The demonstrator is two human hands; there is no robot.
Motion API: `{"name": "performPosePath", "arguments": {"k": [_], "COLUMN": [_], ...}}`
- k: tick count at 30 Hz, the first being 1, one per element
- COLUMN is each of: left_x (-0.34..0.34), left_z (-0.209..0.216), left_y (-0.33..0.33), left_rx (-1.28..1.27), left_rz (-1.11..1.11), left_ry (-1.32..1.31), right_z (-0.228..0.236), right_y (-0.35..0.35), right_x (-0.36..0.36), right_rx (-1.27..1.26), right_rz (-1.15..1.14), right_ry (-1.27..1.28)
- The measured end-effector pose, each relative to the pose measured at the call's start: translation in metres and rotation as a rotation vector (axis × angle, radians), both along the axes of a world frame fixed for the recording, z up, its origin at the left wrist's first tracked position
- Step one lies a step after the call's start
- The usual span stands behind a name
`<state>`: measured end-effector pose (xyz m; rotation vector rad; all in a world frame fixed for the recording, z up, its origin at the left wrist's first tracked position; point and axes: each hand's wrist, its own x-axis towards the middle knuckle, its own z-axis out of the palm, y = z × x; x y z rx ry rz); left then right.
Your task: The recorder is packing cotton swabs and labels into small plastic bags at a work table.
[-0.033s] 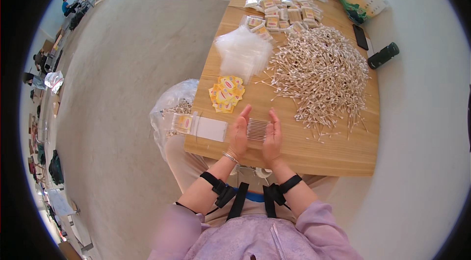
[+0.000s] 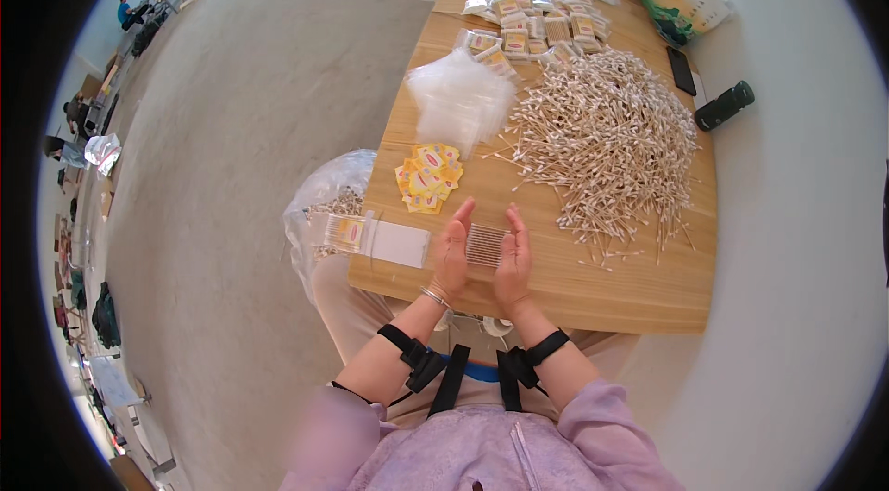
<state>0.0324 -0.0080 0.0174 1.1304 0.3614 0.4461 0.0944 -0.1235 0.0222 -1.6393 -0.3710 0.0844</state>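
Note:
A flat row of cotton swabs (image 2: 485, 245) lies side by side on the table near its front edge. My left hand (image 2: 451, 255) stands on edge at the row's left end, fingers stretched out. At the other end my right hand (image 2: 514, 258) mirrors it, palm facing inward, so the swabs sit between the two palms. Left of my left hand is a white card (image 2: 399, 244), with a clear packet of swabs (image 2: 344, 233) bearing a yellow label beside it at the table's edge. Yellow printed labels (image 2: 428, 178) lie in a loose pile just beyond.
A large heap of loose swabs (image 2: 611, 139) covers the right middle of the table (image 2: 611, 296). Clear plastic bags (image 2: 458, 97) and filled packets (image 2: 532, 23) lie farther back. A black bottle (image 2: 724, 106) and a phone (image 2: 681, 70) are by the wall. A plastic sack (image 2: 301, 213) hangs left.

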Motion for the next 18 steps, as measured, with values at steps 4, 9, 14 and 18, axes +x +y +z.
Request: {"name": "performPosePath", "arguments": {"k": [4, 9, 14, 18], "left_x": [0.0, -0.001, 0.002, 0.001], "left_z": [-0.004, -0.005, -0.003, -0.007], "left_y": [-0.002, 0.003, 0.003, 0.004], "left_rx": [-0.154, -0.056, -0.035, -0.149], "left_rz": [0.069, 0.014, -0.061, 0.0], "left_ry": [-0.051, -0.029, -0.025, -0.055], "right_z": [-0.002, -0.006, -0.014, -0.017], "right_y": [0.003, 0.005, 0.01, -0.014], "right_x": [-0.004, -0.012, -0.014, -0.006], "right_rx": [-0.003, -0.023, -0.051, -0.336], "right_rz": [0.03, 0.062, 0.115, 0.185], "right_ry": [-0.036, -0.06, -0.068, -0.247]}}
